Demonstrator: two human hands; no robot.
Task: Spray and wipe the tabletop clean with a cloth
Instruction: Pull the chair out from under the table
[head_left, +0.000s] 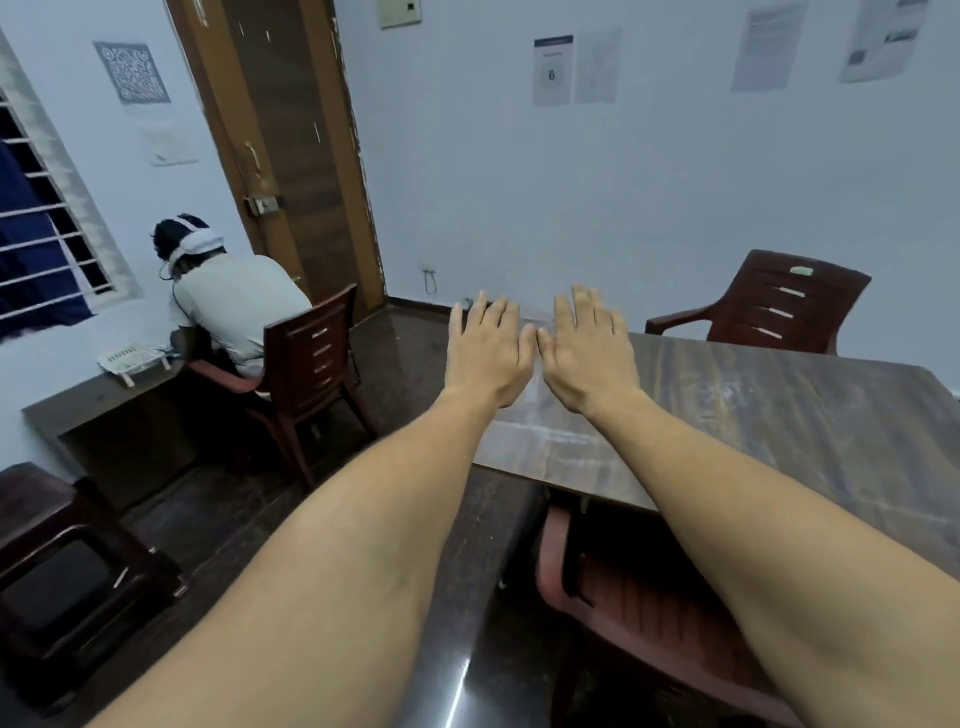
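Observation:
A dark wooden tabletop (769, 415) fills the right half of the view, with pale dusty streaks near its left corner. My left hand (488, 353) and my right hand (587, 353) are stretched out side by side above that corner, backs up, fingers straight and spread, thumbs almost touching. Neither hand holds anything. No cloth or spray bottle is in view.
A brown plastic chair (769, 304) stands behind the table by the wall. Another chair (649, 613) is tucked under the near edge. At the left a person (234, 306) sits in a chair (311, 358) at a small desk (104, 400), beside a wooden door (291, 156).

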